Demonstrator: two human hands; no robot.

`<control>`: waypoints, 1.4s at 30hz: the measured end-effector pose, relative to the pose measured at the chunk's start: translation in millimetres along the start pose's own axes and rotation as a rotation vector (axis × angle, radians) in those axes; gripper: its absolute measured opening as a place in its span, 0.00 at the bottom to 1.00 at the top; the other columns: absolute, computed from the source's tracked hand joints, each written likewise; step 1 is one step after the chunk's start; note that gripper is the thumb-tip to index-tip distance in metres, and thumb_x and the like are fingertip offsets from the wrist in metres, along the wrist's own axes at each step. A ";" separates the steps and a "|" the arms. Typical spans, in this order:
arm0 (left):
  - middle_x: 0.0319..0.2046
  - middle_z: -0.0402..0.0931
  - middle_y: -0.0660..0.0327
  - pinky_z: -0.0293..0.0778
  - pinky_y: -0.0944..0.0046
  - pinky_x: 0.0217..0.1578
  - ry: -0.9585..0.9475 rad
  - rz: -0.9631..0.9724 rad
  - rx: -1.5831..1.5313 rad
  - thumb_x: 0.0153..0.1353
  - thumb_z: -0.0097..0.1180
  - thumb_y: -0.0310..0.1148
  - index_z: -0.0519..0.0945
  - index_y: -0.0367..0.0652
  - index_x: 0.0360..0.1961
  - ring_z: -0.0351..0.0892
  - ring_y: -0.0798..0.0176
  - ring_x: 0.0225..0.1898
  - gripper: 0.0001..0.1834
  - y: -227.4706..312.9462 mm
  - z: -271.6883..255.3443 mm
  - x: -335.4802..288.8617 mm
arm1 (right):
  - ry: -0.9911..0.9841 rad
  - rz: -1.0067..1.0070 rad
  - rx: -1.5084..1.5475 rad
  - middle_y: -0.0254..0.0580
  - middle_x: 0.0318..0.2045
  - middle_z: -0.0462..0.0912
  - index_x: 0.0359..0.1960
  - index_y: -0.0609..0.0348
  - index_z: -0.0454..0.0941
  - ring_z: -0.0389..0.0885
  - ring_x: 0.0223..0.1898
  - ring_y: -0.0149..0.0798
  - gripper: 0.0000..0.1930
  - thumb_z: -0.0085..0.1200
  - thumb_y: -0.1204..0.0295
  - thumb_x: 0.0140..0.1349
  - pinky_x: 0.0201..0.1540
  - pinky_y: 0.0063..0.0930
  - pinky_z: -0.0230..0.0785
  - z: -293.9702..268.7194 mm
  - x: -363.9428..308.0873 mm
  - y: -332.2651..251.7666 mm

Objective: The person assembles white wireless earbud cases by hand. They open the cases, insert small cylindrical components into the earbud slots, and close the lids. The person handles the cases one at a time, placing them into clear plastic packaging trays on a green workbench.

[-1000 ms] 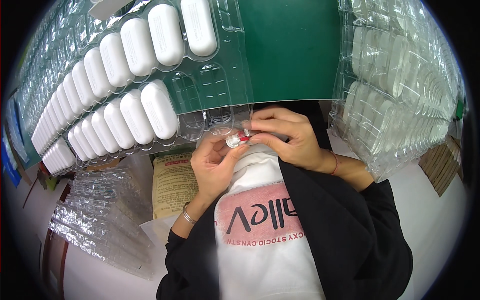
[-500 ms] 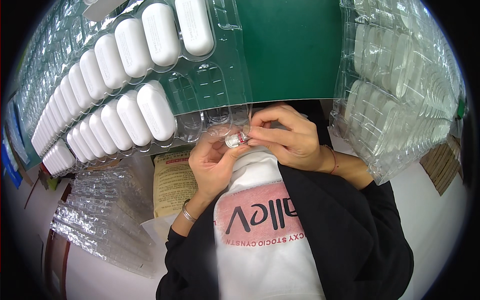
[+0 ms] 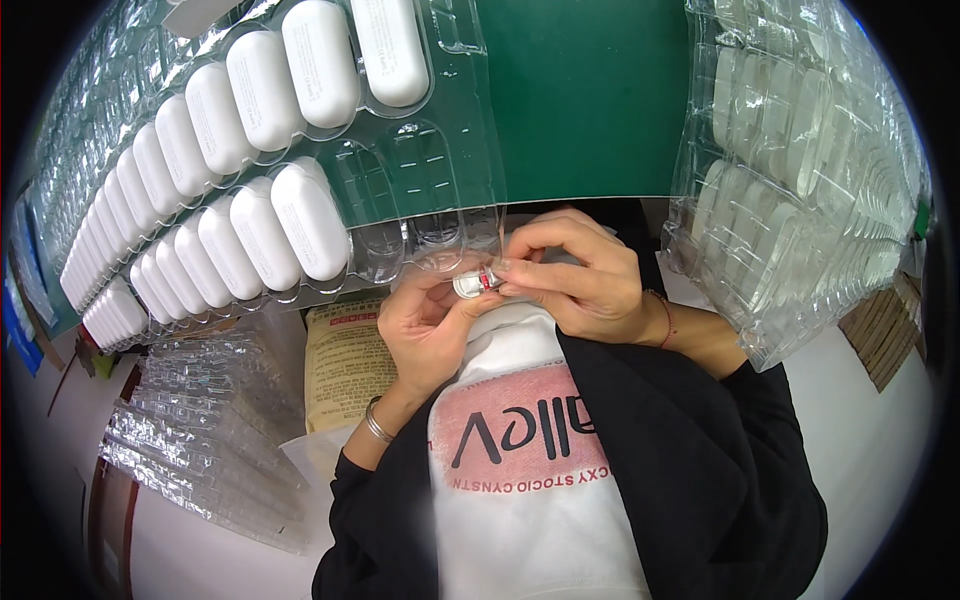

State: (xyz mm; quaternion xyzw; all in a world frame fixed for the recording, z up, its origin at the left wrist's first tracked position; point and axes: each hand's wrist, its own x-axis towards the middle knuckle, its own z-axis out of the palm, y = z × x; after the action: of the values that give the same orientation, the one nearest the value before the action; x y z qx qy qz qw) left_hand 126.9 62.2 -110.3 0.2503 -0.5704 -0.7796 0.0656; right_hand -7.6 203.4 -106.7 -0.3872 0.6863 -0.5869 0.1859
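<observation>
Close in front of my chest, my left hand (image 3: 422,325) is closed, pinching a small white rounded piece (image 3: 468,285) between thumb and fingers. A red band and a greyish, shiny end show on that piece; its exact kind I cannot make out. My right hand (image 3: 585,272) meets it from the right, thumb and forefinger pressed together at the banded end. Fingertips hide part of the piece. Just beyond the left hand, the near edge of a clear plastic tray (image 3: 415,185) juts past the table edge, with several white oblong cases (image 3: 310,222) in its slots.
A green table top (image 3: 590,110) lies ahead. Stacked clear trays (image 3: 790,190) rise at the right, overhanging the near edge. More clear trays (image 3: 215,430) stand low on the left, beside a printed yellowish bag (image 3: 345,365). Brown slats (image 3: 880,335) lie at far right.
The small white piece is turned slightly, and its red band shows more plainly. Both hands stay almost in place, still together on it. The trays sit a touch higher in view.
</observation>
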 end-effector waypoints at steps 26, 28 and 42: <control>0.47 0.76 0.55 0.71 0.60 0.53 0.112 0.026 -0.195 0.46 0.72 0.23 0.80 0.36 0.43 0.75 0.61 0.50 0.22 -19.1 -3.3 -3.0 | -0.016 0.394 0.501 0.40 0.45 0.75 0.45 0.60 0.83 0.75 0.46 0.33 0.18 0.69 0.76 0.51 0.46 0.24 0.72 0.0 -1.7 -8.4; 0.48 0.75 0.55 0.71 0.59 0.53 0.066 0.011 -0.195 0.47 0.72 0.23 0.79 0.36 0.45 0.74 0.62 0.50 0.23 -18.4 -7.2 -2.2 | 0.005 0.386 0.482 0.40 0.43 0.75 0.44 0.60 0.83 0.76 0.43 0.32 0.17 0.69 0.76 0.51 0.43 0.23 0.72 -0.5 -2.7 -8.4; 0.49 0.75 0.49 0.80 0.65 0.43 -0.159 -0.228 -0.070 0.63 0.58 0.25 0.70 0.28 0.55 0.79 0.59 0.48 0.21 29.6 -6.7 7.1 | -0.106 0.064 0.096 0.43 0.38 0.78 0.37 0.61 0.83 0.79 0.35 0.35 0.15 0.71 0.75 0.46 0.33 0.25 0.72 -8.2 -0.1 -6.2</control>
State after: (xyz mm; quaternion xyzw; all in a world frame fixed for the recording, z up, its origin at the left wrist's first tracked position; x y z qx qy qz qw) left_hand 118.5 43.6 -86.7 0.2484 -0.5140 -0.8188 -0.0603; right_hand -11.4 208.8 -98.9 -0.3863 0.6586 -0.5915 0.2592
